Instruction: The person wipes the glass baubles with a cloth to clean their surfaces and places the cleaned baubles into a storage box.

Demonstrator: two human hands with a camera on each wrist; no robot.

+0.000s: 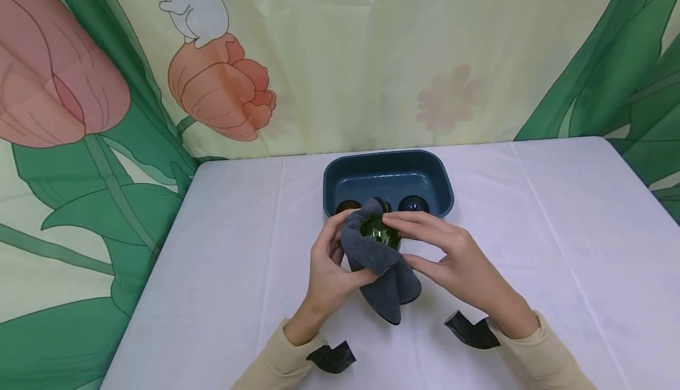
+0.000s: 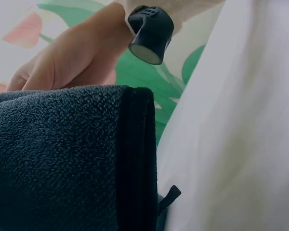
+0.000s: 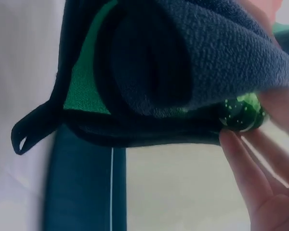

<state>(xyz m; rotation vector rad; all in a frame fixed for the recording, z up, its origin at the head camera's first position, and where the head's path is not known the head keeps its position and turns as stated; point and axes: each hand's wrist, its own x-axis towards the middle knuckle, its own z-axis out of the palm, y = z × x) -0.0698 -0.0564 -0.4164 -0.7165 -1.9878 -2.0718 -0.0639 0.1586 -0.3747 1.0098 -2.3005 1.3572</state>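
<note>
A round green glass object (image 1: 381,230), glossy with pale dots in the right wrist view, sits nestled in a folded grey-blue towel (image 1: 390,287). My left hand (image 1: 332,275) grips the towel from the left, thumb across its front. From the right, my right hand (image 1: 448,248) holds the glass between fingertips at its upper edge and the thumb lower down. The towel (image 2: 58,159) fills much of the left wrist view and has dark edging. In the right wrist view a hanging loop and a bright green patch show on the towel (image 3: 216,53).
Just behind the hands stands a dark blue plastic tray (image 1: 388,155). Inside its near side lie a dark blue round object (image 1: 413,203) and a brown one (image 1: 347,205), both partly hidden. A white cloth covers the table (image 1: 239,248); a printed curtain (image 1: 340,71) hangs behind it.
</note>
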